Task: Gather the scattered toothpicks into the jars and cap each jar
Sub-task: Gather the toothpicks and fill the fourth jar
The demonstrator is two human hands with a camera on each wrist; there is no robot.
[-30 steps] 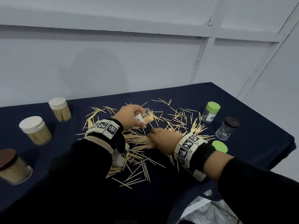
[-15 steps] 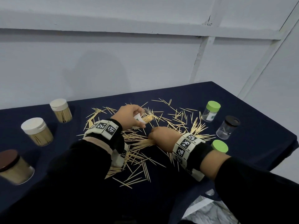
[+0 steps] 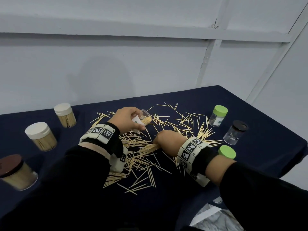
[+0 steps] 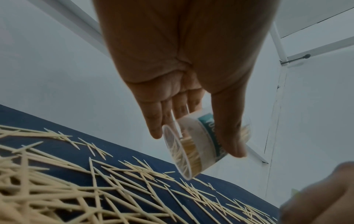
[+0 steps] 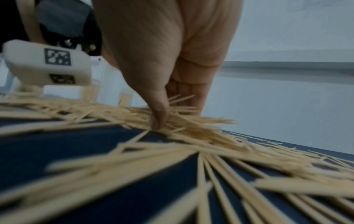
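on the dark table (image 3: 250,130) a spread of toothpicks (image 3: 138,164) lies scattered – the right hand (image 3: 168,142) pinches a bundle of them against the cloth, while the left hand (image 3: 126,120) – fingers curled – grips a tilted, part-filled open jar (image 3: 143,120) just above.

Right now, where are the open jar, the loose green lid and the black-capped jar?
Open jar (image 3: 144,117), head view, on its clear mouth.
Green lid (image 3: 227,151), head view, on its flat top.
Black-capped jar (image 3: 233,136), head view, on its clear wall.
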